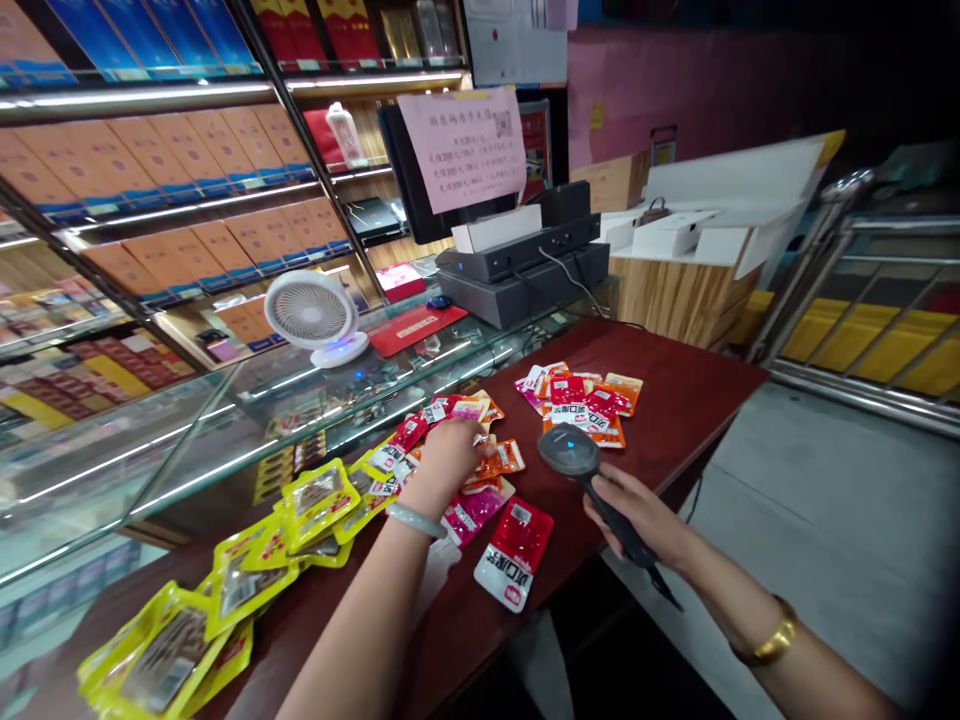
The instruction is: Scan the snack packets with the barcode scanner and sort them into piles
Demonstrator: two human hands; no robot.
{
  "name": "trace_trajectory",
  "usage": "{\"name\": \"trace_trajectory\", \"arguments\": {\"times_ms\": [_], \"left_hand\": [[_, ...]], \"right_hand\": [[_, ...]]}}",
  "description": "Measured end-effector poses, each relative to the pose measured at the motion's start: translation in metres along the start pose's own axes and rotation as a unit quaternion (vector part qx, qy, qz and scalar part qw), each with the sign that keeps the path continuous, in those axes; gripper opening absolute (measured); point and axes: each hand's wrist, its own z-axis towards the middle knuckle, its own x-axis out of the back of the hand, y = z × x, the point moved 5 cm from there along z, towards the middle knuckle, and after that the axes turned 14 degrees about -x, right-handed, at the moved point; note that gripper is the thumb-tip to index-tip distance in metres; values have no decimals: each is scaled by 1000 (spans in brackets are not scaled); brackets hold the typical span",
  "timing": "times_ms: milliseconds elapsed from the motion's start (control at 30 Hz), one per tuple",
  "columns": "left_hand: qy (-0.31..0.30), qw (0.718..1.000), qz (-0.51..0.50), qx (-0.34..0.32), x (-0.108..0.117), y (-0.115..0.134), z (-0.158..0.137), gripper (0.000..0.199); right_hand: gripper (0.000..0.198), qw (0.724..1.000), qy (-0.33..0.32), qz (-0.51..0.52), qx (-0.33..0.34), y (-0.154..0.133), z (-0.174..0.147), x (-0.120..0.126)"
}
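My right hand (pixel 637 515) is wrapped around the handle of a dark barcode scanner (pixel 570 452), its head pointing left over the table. My left hand (pixel 448 455), with a pale bangle at the wrist, reaches into a pile of small snack packets, fingers curled down; what they hold, if anything, is hidden. Orange packets (pixel 504 458) lie by its fingertips, and a pink packet (pixel 472 512) is just below. Apart from the pile, a red and white packet (pixel 514 552) lies flat near the table edge. Yellow snack packets (pixel 322 500) overlap in a row on the left.
Another heap of red and orange packets (pixel 585 405) rests farther back on the dark red table (pixel 675 385). A glass counter (pixel 247 400) runs along the left, bearing a white fan (pixel 313 310) and a red mat (pixel 416 328). Behind stands a monitor with a paper sign (pixel 465 150).
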Motion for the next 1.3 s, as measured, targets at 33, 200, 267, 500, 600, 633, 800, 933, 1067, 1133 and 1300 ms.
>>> {"name": "trace_trajectory", "arguments": {"times_ms": [33,200,267,500,600,633,800,933,1067,1133,1300], "left_hand": [[-19,999,32,12,0,-6,-11,32],[-10,995,95,3,-16,-5,-31,57],[-8,996,86,-21,-25,-1,-28,69],[35,991,97,85,-19,-39,-35,63],[18,990,95,102,-18,-52,-44,60],[12,991,88,100,-18,-54,-46,59],[7,996,41,82,-18,-56,-49,63],[-32,996,-5,84,-21,-58,-54,79],[-74,994,-12,83,-23,-57,-61,103],[-76,994,-12,82,-18,-55,-63,97],[-78,993,-13,85,8,-52,-68,33]], "right_hand": [[34,1000,-2,-2,-4,1,0,-2],[38,1000,-11,-17,-21,5,0,-13],[41,999,-18,-21,-28,6,0,-19],[41,998,-35,-40,-35,6,-2,-32],[37,997,-45,-42,-37,7,2,-36],[37,997,-48,-39,-38,8,4,-37],[34,997,-66,-20,-37,12,13,-46],[37,996,-74,-5,-48,13,15,-51],[37,996,-68,17,-53,14,15,-51],[36,996,-68,20,-54,15,15,-50],[38,996,-66,22,-58,15,14,-50]]}}
